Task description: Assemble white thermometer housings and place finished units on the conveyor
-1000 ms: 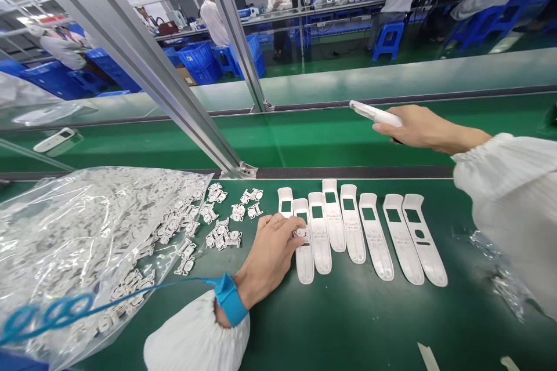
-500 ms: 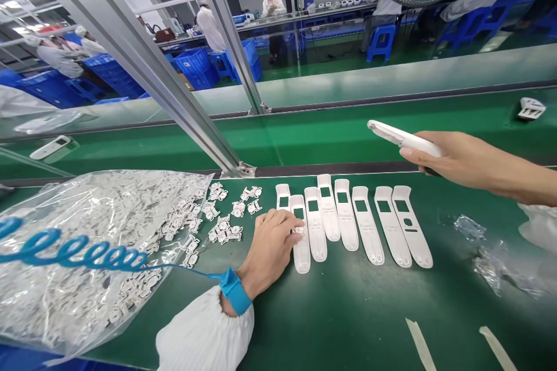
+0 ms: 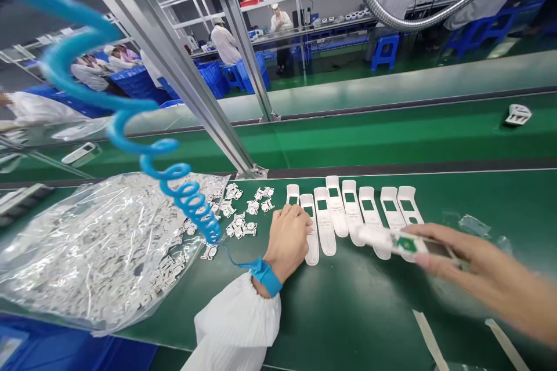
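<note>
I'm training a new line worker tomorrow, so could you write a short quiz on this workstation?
1. True or false: the right hand holds a white plastic housing.
2. The coiled blue cord ends at: A) the overhead metal hose, B) a blue wrist strap, C) the aluminium frame post.
3. How many pieces lie in the row of white housings on the green conveyor belt?

Key: 1 true; 2 B; 3 eight.
</note>
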Demonstrator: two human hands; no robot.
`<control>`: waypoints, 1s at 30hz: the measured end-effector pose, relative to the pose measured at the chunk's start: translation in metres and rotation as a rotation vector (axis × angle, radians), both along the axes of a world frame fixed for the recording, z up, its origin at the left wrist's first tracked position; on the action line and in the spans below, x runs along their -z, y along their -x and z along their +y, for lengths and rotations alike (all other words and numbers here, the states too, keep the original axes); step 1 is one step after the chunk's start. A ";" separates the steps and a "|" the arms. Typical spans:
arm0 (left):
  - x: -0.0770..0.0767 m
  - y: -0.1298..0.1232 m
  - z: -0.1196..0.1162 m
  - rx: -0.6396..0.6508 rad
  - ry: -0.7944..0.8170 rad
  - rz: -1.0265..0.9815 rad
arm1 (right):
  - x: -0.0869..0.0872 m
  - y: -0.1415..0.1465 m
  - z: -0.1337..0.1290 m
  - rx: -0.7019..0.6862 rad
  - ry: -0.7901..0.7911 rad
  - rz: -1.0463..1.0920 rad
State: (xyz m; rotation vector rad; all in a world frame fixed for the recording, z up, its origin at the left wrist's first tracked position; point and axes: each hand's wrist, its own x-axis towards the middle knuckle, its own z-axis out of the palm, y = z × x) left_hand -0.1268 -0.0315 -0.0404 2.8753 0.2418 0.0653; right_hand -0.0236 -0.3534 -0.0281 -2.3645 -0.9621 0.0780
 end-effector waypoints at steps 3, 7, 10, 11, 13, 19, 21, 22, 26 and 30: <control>0.001 -0.001 -0.006 0.044 -0.092 0.008 | 0.013 0.042 0.014 -0.136 0.007 0.062; 0.002 -0.001 -0.013 0.041 -0.104 0.002 | 0.028 0.075 0.039 -0.260 0.039 -0.005; 0.003 -0.001 -0.009 -0.007 0.007 0.003 | 0.029 0.082 0.048 -0.274 0.028 -0.020; 0.003 -0.001 -0.006 -0.018 0.032 0.004 | 0.028 0.083 0.048 -0.260 0.015 -0.018; 0.002 -0.002 -0.003 -0.035 0.073 0.010 | 0.027 0.085 0.046 -0.214 -0.009 -0.003; -0.010 -0.014 -0.008 -0.014 0.044 0.055 | 0.036 0.088 0.036 -0.045 -0.001 0.043; -0.014 -0.020 -0.007 0.001 0.062 0.087 | 0.040 0.088 0.035 -0.032 0.000 0.060; -0.015 -0.022 -0.005 0.006 0.089 0.106 | 0.040 0.087 0.034 -0.033 0.003 0.072; -0.016 -0.020 0.007 0.001 0.232 0.141 | 0.033 0.083 0.036 -0.041 0.018 0.109; -0.007 -0.009 0.006 -0.033 0.313 0.068 | 0.013 0.066 0.047 -0.063 0.013 0.095</control>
